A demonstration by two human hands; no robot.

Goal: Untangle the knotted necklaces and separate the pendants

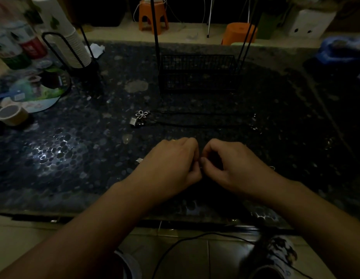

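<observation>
Both hands, left hand point(171, 164) and right hand point(229, 160), pinch something tiny together near the table point(74, 188) front edge, knuckles raised.

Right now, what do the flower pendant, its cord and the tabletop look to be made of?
Flower pendant: looks like silver-toned metal, an open outline that catches the light. Cord: thin, dark and matte, perhaps string or leather; too dim to tell. Tabletop: seemingly polished stone with a pebble pattern, since it gives a glossy reflection.

Both hands — left hand point(171, 166), right hand point(231, 164) — pinch something tiny between them, above the dark table point(74, 137).
</observation>
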